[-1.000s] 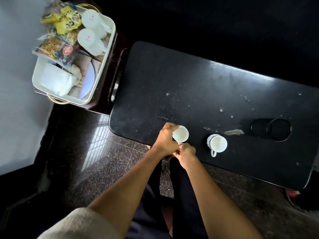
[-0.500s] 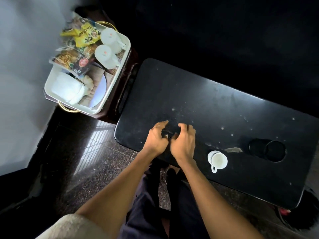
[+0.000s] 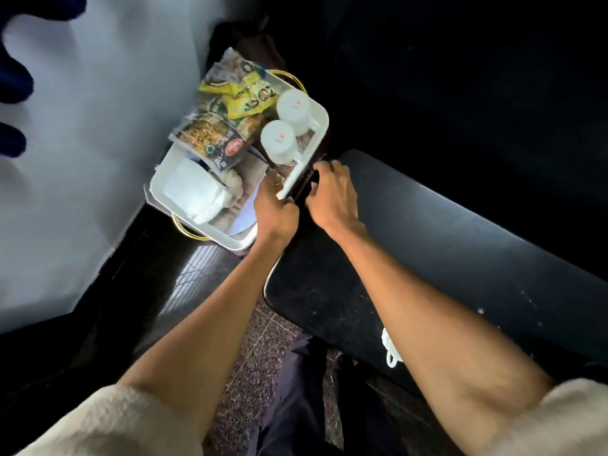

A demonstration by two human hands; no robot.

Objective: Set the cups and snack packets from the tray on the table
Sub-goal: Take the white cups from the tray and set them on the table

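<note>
A white tray stands on a dark stand left of the black table. In it two white cups stand upside down by the right rim, beside a yellow snack packet and a dark one. My left hand is at the tray's near right rim, thumb inside, fingers curled outside, holding nothing. My right hand hovers with fingers apart just right of that rim, below the nearer cup. A third cup on the table peeks out behind my right forearm.
A folded white cloth or pack lies in the tray's near end. The tray has gold handles. A pale wall runs close on the left. My legs are under the table's near edge, over a speckled floor.
Both hands left the table's near edge and reached up and left to the tray's rim. The view swung left, so the cups set on the table are mostly out of sight.
</note>
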